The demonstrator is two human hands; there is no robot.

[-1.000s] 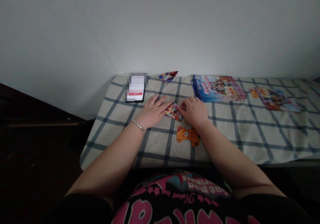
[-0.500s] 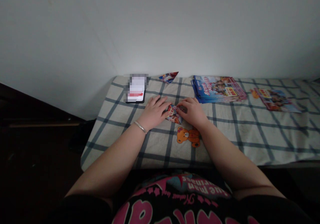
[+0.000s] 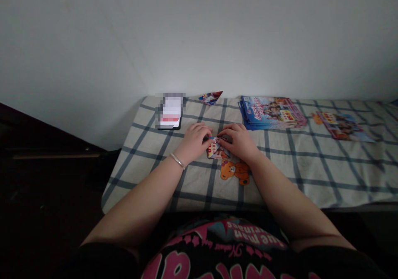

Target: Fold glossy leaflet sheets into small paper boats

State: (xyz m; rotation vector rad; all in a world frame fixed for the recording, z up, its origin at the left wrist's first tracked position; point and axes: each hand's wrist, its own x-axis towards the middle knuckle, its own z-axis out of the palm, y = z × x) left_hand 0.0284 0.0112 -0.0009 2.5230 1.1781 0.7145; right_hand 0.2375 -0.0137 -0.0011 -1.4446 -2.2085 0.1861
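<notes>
A small folded paper flyer (image 3: pixel 219 149), printed in several colours, lies on the checked cloth between my hands. My left hand (image 3: pixel 196 140), with a silver bangle at the wrist, pinches its upper left edge between thumb and fingers. On the other side my right hand (image 3: pixel 239 141) has its fingers curled onto the upper right part, covering some of it. Just below the paper, a printed orange teddy bear (image 3: pixel 235 171) shows on the cloth. Farther back, close to the wall, rests another folded paper piece (image 3: pixel 211 98) with a pointed shape.
A phone (image 3: pixel 171 112) with a lit, blurred screen lies at the back left. Right of my hands is a stack of flyers (image 3: pixel 270 112), and a single flyer (image 3: pixel 346 125) lies beyond it. A pale wall (image 3: pixel 199 34) borders the table's (image 3: pixel 183 192) back edge.
The folded flyer has turned and now looks squarer, its lower edge nearer the bear. My left hand's fingers, spread before, have drawn together at its edge. My right hand has barely moved.
</notes>
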